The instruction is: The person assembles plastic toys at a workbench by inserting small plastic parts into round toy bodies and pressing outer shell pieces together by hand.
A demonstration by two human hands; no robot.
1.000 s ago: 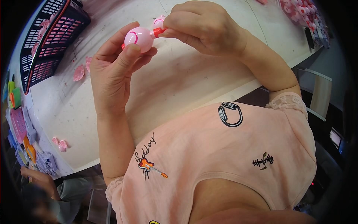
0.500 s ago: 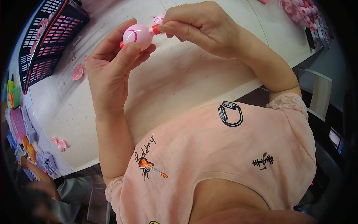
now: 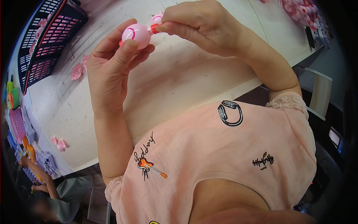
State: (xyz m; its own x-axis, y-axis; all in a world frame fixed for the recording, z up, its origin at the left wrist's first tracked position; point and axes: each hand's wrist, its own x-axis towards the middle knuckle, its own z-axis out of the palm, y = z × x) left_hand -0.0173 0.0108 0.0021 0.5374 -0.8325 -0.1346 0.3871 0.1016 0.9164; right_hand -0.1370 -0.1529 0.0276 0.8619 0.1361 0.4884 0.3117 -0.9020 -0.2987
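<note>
A glossy pink ball-shaped toy piece (image 3: 140,37) with a darker pink curved line on it sits between the thumb and fingers of my left hand (image 3: 119,61). From the ball's right side a short pale stem leads to a small red collar (image 3: 154,28). My right hand (image 3: 203,28) pinches that collar between thumb and bent forefinger. Just behind the collar, partly covered by my right fingers, shows another pink rounded piece (image 3: 157,18) with a curved line. A red bit peeks out on the ball's left side.
A dark blue slatted basket (image 3: 48,44) with pink pieces stands at the left. Loose pink pieces (image 3: 76,71) lie beside it, others (image 3: 61,145) nearer on the white table (image 3: 179,82). Red and pink pieces (image 3: 300,16) are heaped far right. A co-worker's arm (image 3: 41,173) shows lower left.
Both hands keep their grip on the toy, with only a slight shift left. At the lower left the co-worker has moved, and a second hand now shows.
</note>
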